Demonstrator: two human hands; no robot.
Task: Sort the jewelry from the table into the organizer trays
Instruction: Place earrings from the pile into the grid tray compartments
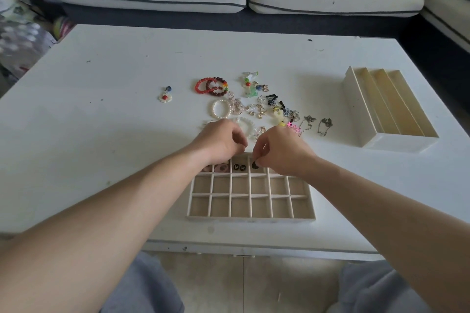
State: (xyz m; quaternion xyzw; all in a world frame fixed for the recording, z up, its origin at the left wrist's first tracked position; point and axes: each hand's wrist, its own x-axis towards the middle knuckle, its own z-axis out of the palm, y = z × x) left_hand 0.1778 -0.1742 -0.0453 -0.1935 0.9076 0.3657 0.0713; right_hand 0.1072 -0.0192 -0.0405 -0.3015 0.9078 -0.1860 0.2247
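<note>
Placement step, far row of the grid tray (250, 219). Right hand (282, 152) pinches a small dark piece (255, 165) between thumb and fingertip, just over the fourth cell from the left. That cell sits next to the one holding the black butterfly pair (239, 167).

Left hand (220, 141) hovers at the tray's far edge with fingers curled; can't tell if it holds anything.

Next move, as judged: lower the piece inside the cell walls, let go, then pick from the jewelry pile (254, 108) just beyond the tray.

Piece is too small to give an axis or facing. Grid tray's long axis runs left-right, parallel to the near edge of the table (101, 134). Slotted tray (393, 107) lies well to the right, slots running far-left to near-right.
</note>
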